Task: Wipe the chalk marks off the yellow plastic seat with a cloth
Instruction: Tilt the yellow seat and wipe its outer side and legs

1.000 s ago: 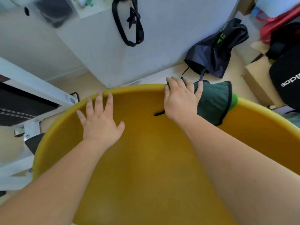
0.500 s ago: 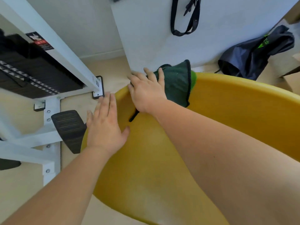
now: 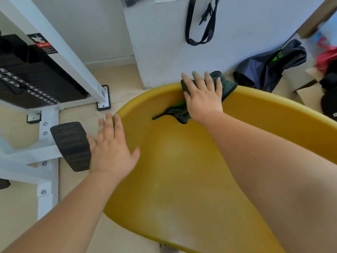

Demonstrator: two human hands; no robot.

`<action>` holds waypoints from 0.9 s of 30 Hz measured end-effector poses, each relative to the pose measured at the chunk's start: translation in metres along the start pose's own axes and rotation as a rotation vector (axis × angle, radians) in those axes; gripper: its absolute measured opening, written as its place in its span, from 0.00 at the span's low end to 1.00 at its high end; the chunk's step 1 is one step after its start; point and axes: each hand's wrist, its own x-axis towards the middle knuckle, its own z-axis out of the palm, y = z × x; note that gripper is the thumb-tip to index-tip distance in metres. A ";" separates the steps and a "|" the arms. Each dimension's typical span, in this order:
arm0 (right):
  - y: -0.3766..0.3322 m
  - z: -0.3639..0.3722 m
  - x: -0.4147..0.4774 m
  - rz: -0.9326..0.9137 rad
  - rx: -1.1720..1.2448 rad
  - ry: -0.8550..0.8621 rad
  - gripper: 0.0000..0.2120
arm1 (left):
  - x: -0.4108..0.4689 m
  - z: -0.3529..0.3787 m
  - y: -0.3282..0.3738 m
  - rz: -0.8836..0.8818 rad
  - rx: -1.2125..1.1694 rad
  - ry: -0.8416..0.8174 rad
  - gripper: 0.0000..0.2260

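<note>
The yellow plastic seat [image 3: 182, 179] fills the lower middle of the head view, its curved rim running from left to upper right. My right hand [image 3: 203, 97] lies flat on a dark green cloth [image 3: 227, 84] and presses it against the seat's far rim. Part of the cloth bunches below my palm and a thin dark loop trails left from it. My left hand [image 3: 111, 148] rests flat on the seat's left rim, fingers spread, holding nothing. I make out no clear chalk marks on the seat.
A white metal exercise frame [image 3: 63, 57] with a black pedal [image 3: 71, 145] stands on the floor at left. A white panel [image 3: 164, 42] with a hanging black strap [image 3: 198, 24] is behind the seat. A dark bag [image 3: 269, 68] and boxes lie at right.
My right hand has slid the cloth to the right along the far rim, and the cloth is more bunched. The left hand stays on the left rim. My view shifted slightly.
</note>
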 end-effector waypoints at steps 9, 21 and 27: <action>0.123 0.001 -0.038 0.142 0.031 0.121 0.26 | 0.037 -0.015 0.144 0.204 0.058 0.027 0.46; 0.303 -0.021 -0.130 0.254 0.033 0.133 0.26 | 0.065 -0.022 0.350 0.400 0.140 -0.050 0.40; 0.300 -0.025 -0.083 0.340 0.086 0.140 0.22 | 0.107 -0.028 0.370 0.349 0.133 -0.067 0.30</action>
